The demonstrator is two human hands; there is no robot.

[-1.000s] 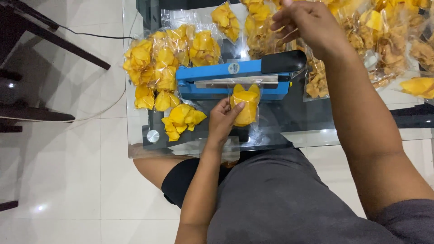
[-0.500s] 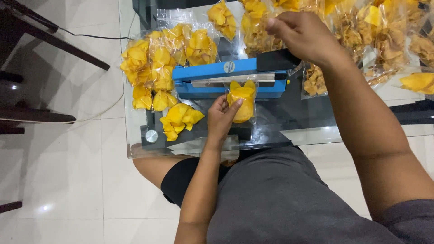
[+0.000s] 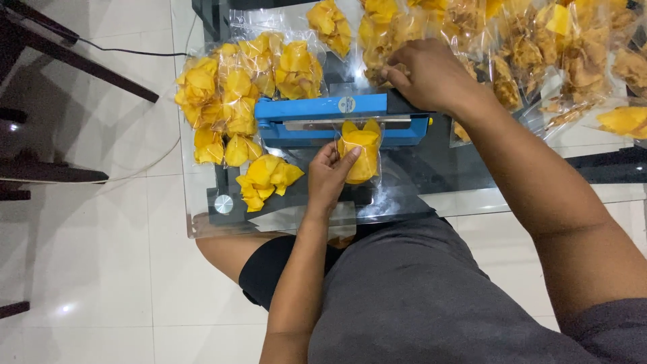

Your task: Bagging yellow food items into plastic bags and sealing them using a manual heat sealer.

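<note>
The left hand (image 3: pixel 328 176) is gripping a small clear bag of yellow chips (image 3: pixel 360 154), fingers closed on the bag's left edge, holding it just below the middle of the view. The bag's open top is lying in the slot of the blue heat sealer (image 3: pixel 340 119), which is sitting across the glass bench (image 3: pixel 202 226) with its long bar running from nine o'clock to three o'clock. The right hand (image 3: pixel 431 77) is resting on the right end of the sealer's top arm, at about one o'clock from the bag, fingers curled down over it; whether it is clamping the arm or only pressing is not something I can tell.

At nine to ten o'clock from the sealer, a heap of filled bags (image 3: pixel 236 94) is lying packed together, touching the sealer's left end. One loose bag (image 3: pixel 266 178) is sitting at seven o'clock from the sealer, just beside the left hand. At twelve to two o'clock a larger pile of darker, browner chip bags (image 3: pixel 552 54) is spreading over the far right of the bench. A black cable (image 3: pixel 135 52) is trailing over the white tiled floor (image 3: pixel 87 269) at ten o'clock. The person's grey-clad lap (image 3: pixel 431 296) is filling the six o'clock part of the view
</note>
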